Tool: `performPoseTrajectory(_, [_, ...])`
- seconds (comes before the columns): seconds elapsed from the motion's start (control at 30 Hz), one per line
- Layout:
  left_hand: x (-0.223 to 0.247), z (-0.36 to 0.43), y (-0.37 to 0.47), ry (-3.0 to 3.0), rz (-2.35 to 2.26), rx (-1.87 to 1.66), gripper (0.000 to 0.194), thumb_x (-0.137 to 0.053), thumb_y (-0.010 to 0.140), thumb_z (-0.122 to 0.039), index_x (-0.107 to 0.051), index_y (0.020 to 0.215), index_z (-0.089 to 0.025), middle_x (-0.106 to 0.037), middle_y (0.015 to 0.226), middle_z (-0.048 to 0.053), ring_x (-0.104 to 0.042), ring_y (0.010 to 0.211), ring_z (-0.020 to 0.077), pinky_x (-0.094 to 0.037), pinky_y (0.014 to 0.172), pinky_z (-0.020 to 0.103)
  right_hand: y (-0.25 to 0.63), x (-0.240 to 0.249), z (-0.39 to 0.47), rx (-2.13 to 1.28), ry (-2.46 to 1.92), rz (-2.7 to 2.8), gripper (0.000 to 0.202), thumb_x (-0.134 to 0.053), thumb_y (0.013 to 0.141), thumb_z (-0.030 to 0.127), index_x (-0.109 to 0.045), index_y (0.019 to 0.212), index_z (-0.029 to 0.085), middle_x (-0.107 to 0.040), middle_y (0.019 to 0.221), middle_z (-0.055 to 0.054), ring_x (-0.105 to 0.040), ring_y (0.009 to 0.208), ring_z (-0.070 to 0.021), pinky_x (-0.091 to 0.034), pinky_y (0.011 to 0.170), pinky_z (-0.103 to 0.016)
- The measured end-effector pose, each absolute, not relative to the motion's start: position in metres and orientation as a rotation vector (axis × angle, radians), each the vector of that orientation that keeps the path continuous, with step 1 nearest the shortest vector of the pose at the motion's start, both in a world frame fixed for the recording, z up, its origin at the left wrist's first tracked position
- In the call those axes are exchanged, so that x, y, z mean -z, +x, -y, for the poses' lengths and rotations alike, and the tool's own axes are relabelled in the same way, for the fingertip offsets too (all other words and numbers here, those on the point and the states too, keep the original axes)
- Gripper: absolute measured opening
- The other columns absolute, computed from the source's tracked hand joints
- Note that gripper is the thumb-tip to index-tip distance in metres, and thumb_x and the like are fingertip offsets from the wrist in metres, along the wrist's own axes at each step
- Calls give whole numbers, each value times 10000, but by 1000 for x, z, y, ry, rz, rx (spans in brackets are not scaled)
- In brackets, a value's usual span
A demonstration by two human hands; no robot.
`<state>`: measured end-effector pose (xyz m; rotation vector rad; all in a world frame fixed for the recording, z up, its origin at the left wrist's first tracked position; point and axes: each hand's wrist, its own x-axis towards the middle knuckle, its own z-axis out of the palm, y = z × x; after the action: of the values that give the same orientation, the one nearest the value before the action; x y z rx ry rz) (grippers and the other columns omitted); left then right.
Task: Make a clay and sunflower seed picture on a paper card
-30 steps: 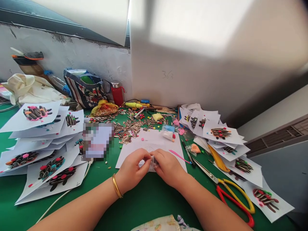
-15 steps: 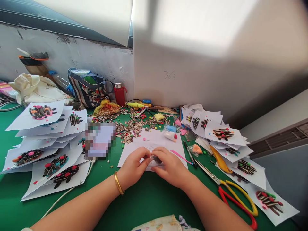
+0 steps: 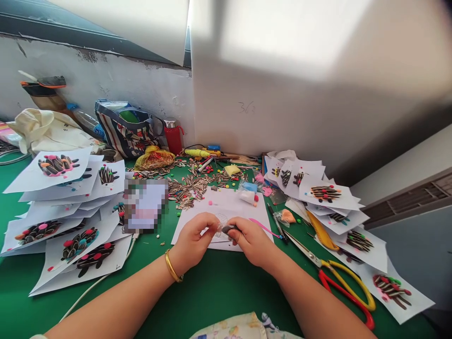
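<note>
Both of my hands meet over the near edge of a white sheet of paper [image 3: 192, 219]. My right hand [image 3: 253, 242] is closed, pinching a dark grey lump of modelling clay [image 3: 231, 229] between thumb and fingers. Clear plastic wrap [image 3: 221, 230] stretches from the lump towards my left hand [image 3: 195, 241], whose thumb and fingertips pinch its other side. A faint drawing shows on the paper behind the fingers. Just right of my right hand lies a pink plastic tool [image 3: 264, 227]. Packets of blue clay [image 3: 250, 187] and white clay [image 3: 246, 197] rest on the sheet's far right part.
Sunflower seeds [image 3: 190, 186] are scattered behind the paper. Large open scissors [image 3: 339, 273] and a yellow cutter [image 3: 321, 230] lie at right. Seed-decorated cards are piled left [image 3: 52, 207] and right [image 3: 330, 193]. A blurred phone [image 3: 146, 207] with a white cable is left of the paper.
My hands have drawn slightly apart. The grey clay, mostly covered before, now shows in my right fingertips, with clear wrap between the hands. The view has shifted slightly.
</note>
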<state>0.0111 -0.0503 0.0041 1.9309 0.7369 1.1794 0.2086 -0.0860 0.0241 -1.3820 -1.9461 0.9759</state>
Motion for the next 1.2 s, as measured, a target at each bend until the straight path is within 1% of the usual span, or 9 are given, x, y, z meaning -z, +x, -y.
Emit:
performPoseTrajectory(0.1, [-8,49,10,2006,-721,-1218,132,-517,926,-176,-644,905,-203,-633,854,37,-590,819,145,-502,751,289,209,-21,85,-934,-1374,1964,176,-415,971,286,-573,967,210,-603,828,7,-557,702,-126,-415,655,-255])
performPoseTrajectory(0.17, [-10,49,9,2020,-735,-1213,170,-512,929,-173,-677,946,-210,-634,870,41,-597,822,143,-510,743,284,208,-20,85,-863,-1364,2014,158,-515,933,316,-571,1041,217,-625,902,-8,-566,772,-146,-423,690,-268])
performPoseTrajectory(0.27, [-11,51,9,2034,-776,-1177,213,-508,928,-165,-698,1002,-226,-631,882,36,-601,819,137,-514,740,274,205,-19,86,-717,-1413,2088,285,-654,841,288,-556,1099,217,-639,981,-27,-569,842,-173,-420,710,-280])
performPoseTrajectory(0.4, [-11,54,11,2055,-797,-1153,247,-494,932,-157,-699,1038,-244,-625,892,31,-597,830,136,-514,748,272,198,-21,88,-530,-1494,2189,112,-528,913,226,-579,1007,194,-651,914,-42,-579,810,-182,-397,687,-287])
performPoseTrajectory(0.53, [-11,55,12,2062,-800,-1145,253,-497,928,-141,-692,1052,-244,-616,889,29,-592,832,134,-509,752,267,196,-24,88,-447,-1539,2291,156,-454,958,233,-600,978,180,-665,874,-60,-591,773,-185,-365,645,-279])
performPoseTrajectory(0.67, [-11,54,13,2066,-809,-1141,249,-495,923,-136,-690,1044,-232,-618,889,34,-593,831,139,-509,751,271,198,-23,88,-403,-1579,2346,180,-450,959,227,-607,889,174,-661,806,-54,-574,707,-175,-326,605,-274])
performPoseTrajectory(0.83, [-13,54,12,2050,-806,-1124,254,-478,923,-140,-686,1039,-228,-618,908,42,-594,848,148,-512,756,281,201,-22,86,-490,-1551,2293,174,-478,947,237,-610,848,181,-651,784,-36,-560,695,-160,-328,604,-263])
performPoseTrajectory(1.0, [-14,52,10,2041,-821,-1110,250,-479,930,-163,-683,1057,-231,-608,896,42,-585,838,151,-510,749,287,205,-25,84,-807,-1436,2143,119,-578,899,266,-619,1001,219,-669,909,-11,-584,790,-161,-389,653,-251])
performPoseTrajectory(1.2, [-14,51,10,2052,-825,-1122,248,-484,924,-158,-686,1048,-233,-616,903,40,-590,848,152,-513,762,292,206,-22,85,-798,-1470,2137,180,-593,883,268,-624,1056,229,-684,951,-22,-602,823,-178,-408,677,-267])
